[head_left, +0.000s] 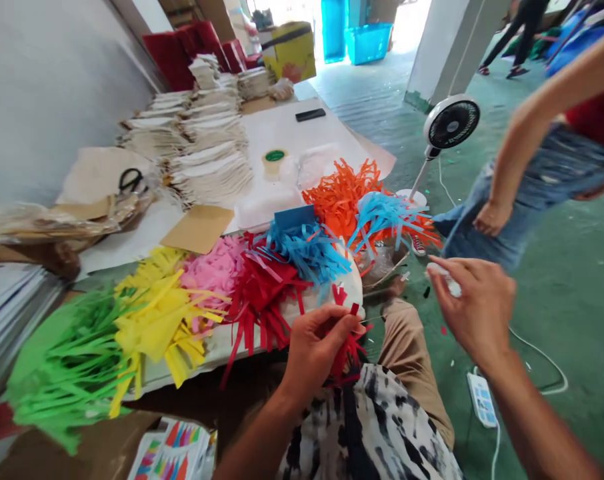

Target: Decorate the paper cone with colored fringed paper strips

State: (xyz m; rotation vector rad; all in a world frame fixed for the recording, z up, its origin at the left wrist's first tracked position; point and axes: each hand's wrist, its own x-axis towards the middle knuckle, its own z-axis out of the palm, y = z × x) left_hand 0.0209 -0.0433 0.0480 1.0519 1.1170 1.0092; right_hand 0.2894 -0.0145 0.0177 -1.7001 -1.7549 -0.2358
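Note:
Above my lap, my left hand (315, 343) pinches a red tissue paper tassel (349, 353), its fringe hanging below the fingers. A thin pale thread (375, 319) runs out from that pinch toward the right. Out over the floor, my right hand (477, 307) has its fingers closed on a small white object (452, 283), whose kind I cannot make out. Nearest the left hand lie red fringed paper (265, 300) and blue fringed paper (307, 250) on the table edge.
Pink (215, 267), yellow (159, 307), green (72, 360) and orange fringed paper (342, 190) line the table. Stacked white bundles (207, 167), a tape roll (275, 157) and scissors (131, 180) lie behind. A fan (452, 123), power strip (481, 400) and passing person (537, 167) are at right.

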